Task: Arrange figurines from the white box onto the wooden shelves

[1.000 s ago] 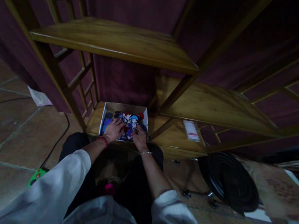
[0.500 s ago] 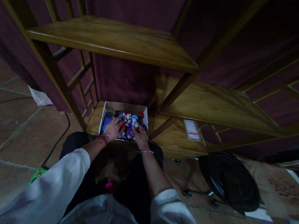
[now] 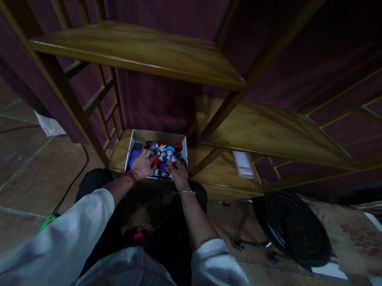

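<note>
Compared with half a second ago, almost nothing has changed: the left hand (image 3: pixel 143 165) and the right hand (image 3: pixel 178 176) remain among the colourful pieces (image 3: pixel 161 148) in the white box (image 3: pixel 158 137) on the low shelf (image 3: pixel 223 180), so the work seems to continue there. The fingers are bent; whether they grip a piece, I cannot tell.

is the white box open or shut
Open: the white box has no lid on, and colourful figures show inside, near the right hand.
</note>
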Available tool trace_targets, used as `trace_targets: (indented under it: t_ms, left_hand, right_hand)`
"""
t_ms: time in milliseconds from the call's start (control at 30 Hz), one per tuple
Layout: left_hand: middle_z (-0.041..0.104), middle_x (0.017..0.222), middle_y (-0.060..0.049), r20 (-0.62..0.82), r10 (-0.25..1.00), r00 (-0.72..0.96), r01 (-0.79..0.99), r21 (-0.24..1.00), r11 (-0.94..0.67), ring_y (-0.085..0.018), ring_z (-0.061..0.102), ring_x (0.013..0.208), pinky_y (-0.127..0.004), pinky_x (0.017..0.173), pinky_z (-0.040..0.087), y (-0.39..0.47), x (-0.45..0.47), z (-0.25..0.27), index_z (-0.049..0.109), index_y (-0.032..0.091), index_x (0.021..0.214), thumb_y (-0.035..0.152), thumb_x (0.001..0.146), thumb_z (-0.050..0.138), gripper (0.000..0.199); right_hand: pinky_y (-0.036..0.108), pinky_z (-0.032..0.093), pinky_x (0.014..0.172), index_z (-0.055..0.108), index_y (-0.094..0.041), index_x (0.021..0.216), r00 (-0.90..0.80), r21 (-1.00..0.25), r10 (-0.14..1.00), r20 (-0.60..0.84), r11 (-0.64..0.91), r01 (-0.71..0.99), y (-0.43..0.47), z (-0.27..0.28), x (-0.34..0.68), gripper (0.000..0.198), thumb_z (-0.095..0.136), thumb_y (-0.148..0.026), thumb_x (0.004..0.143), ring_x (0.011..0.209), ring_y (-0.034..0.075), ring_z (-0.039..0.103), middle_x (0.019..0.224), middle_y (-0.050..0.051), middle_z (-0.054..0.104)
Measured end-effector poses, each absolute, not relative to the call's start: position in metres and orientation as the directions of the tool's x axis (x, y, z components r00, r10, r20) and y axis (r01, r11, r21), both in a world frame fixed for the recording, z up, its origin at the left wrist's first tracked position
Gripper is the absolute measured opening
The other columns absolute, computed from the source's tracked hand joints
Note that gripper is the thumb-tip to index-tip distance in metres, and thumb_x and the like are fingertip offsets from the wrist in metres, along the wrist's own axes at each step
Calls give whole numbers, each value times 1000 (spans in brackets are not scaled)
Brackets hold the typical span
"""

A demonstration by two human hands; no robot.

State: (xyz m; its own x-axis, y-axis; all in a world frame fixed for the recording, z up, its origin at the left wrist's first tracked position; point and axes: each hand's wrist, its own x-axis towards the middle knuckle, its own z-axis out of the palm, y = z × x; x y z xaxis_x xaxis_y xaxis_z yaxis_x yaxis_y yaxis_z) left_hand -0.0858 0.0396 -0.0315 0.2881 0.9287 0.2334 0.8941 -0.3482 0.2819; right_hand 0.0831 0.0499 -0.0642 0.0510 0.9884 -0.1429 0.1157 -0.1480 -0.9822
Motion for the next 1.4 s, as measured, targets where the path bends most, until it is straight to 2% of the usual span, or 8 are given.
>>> trace_targets:
  t_ms: [200,367,600,733,900,1000,1233,1400]
  left_hand:
    - [47,108,-11,249,928,277,903,261,-340,-24,42,106,-38,92,41,38,-87,-34,54,17,107,36,80,47,34]
    - [50,114,-11,244,924,294,881,305,-361,-23,46,108,-37,94,39,37,-87,-35,50,16,109,40,82,45,36]
    - [57,111,-9,271,929,251,875,347,-337,-20,48,107,-34,91,40,40,-89,-37,42,18,121,29,85,43,38]
    - [58,109,-8,275,933,231,887,336,-318,-21,48,107,-33,90,41,39,-89,-36,40,18,125,33,86,41,42]
    - [56,115,-9,272,926,263,873,342,-348,-20,48,109,-32,91,41,36,-89,-33,35,18,131,39,87,36,48]
    - [55,118,-9,263,927,266,877,334,-347,-19,47,112,-32,93,40,34,-88,-30,34,19,132,36,89,33,46]
    - [53,124,-6,273,879,390,821,329,-467,-18,43,119,-34,99,37,29,-84,-26,41,22,127,29,89,31,40]
    - [51,125,-6,295,930,221,857,397,-329,-16,47,114,-30,96,40,31,-86,-29,37,21,129,24,88,30,41]
  right_hand:
    - [23,53,62,53,-18,90,50,-980,985,-163,-168,106,51,-66,83,20,55,-30,74,60,8,62,81,-1,63]
    - [24,54,62,54,-19,91,54,-974,989,-137,-145,172,50,-68,83,20,54,-32,76,62,10,62,81,0,64]
    - [25,54,62,55,-19,93,28,-970,986,-165,-167,179,47,-60,83,21,52,-31,76,64,11,64,83,0,64]
    - [26,53,63,56,-20,94,39,-956,988,-151,-156,250,46,-58,83,20,51,-31,77,64,11,64,83,0,65]
    - [26,53,65,55,-20,94,42,-947,989,-145,-151,284,46,-59,83,20,50,-31,78,65,12,65,84,0,65]
    - [26,53,64,55,-20,94,39,-954,991,-127,-133,267,45,-58,83,21,51,-31,77,66,12,65,88,1,65]
    - [27,54,63,54,-19,91,51,-953,988,-145,-153,260,46,-58,81,17,49,-27,77,63,12,65,91,2,65]
    - [28,55,61,53,-20,89,61,-956,985,-160,-170,237,46,-58,81,16,51,-27,76,60,13,65,86,2,65]
